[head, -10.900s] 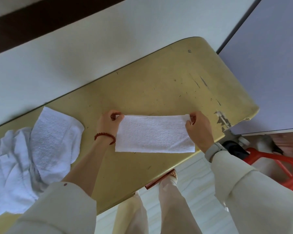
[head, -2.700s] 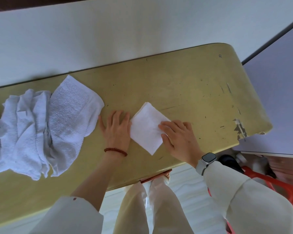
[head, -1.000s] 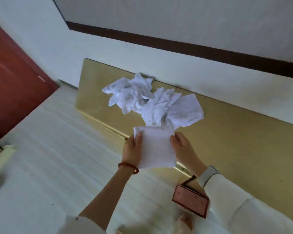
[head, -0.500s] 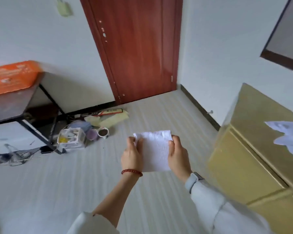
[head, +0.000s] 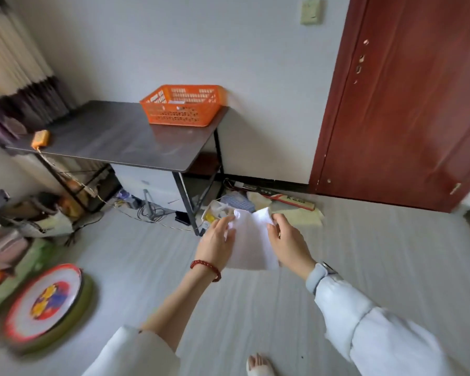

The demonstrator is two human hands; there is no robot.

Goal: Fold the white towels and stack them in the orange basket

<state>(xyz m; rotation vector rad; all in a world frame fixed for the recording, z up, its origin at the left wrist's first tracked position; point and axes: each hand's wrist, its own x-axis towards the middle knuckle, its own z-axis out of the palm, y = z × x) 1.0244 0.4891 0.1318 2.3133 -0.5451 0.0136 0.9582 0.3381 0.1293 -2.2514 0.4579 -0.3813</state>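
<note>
Though blurred — orange basket (head: 183,105) atop dark table (head: 114,139)

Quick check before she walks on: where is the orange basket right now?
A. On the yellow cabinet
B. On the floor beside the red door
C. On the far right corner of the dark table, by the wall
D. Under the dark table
C: the orange basket sits on top of the dark table at its far right corner against the wall, while the left hand and right hand hold the folded towel in front of it.
</note>
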